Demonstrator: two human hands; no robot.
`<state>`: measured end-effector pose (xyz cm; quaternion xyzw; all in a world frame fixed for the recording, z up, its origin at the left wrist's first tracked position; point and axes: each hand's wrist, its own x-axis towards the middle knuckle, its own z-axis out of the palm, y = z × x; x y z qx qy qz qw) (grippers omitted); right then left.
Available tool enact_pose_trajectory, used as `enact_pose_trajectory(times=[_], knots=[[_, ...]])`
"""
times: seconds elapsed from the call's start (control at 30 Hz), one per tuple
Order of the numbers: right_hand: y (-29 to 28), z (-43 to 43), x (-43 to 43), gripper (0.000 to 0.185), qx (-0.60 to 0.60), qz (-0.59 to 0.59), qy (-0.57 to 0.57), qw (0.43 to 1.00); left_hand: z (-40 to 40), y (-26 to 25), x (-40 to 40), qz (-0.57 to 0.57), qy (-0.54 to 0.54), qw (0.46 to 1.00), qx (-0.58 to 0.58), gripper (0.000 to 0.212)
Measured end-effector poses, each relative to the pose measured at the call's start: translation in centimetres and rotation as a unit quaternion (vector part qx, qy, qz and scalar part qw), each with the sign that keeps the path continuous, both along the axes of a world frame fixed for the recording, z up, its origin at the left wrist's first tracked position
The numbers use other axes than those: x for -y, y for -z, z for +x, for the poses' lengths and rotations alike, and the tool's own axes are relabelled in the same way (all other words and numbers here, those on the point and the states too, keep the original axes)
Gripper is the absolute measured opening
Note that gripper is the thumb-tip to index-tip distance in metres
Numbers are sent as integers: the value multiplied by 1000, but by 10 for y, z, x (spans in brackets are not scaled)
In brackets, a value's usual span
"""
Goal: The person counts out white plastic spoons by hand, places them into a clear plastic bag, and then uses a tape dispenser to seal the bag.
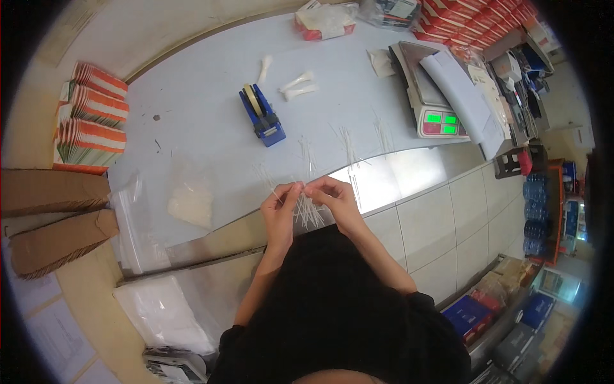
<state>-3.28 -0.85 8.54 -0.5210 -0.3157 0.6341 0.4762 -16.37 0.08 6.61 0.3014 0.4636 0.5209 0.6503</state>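
Both hands meet at the table's near edge, fingertips nearly touching. My left hand [282,204] and my right hand [336,199] pinch something small between them, too small to make out. Just below the fingertips, thin white strands [309,213], possibly cable ties, fan out in a loose bunch. More such strands lie in separate small bunches beyond the hands, one near the middle [308,156], one to its right [350,144] and another farther right [383,134]. Farther back stands a blue tape dispenser [263,115] with a tape roll. Tied white bundles [300,89] lie behind it.
At left are a clear bag with pale contents [192,204], orange-and-white packets [98,120] and brown cardboard pieces [62,240]. A digital scale [422,91] with papers [460,91] on it stands at right. Red-and-white boxes [475,19] are stacked behind. The white tabletop [201,96] ends close before my body.
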Motion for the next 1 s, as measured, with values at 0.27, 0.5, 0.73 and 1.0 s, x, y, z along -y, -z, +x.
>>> enact_pose_trajectory(times=[0.27, 0.5, 0.73, 1.0], knots=[[56, 91, 27, 15, 374, 18, 56, 926, -4, 16, 8, -47, -18, 997, 55, 15], [107, 105, 48, 19, 517, -34, 2, 855, -3, 45, 11, -73, -15, 982, 174, 12], [44, 49, 38, 23, 303, 18, -7, 953, 26, 70, 17, -99, 21, 984, 146, 18], [52, 23, 40, 17, 415, 93, -45, 904, 54, 67, 22, -139, 136, 940, 281, 25]])
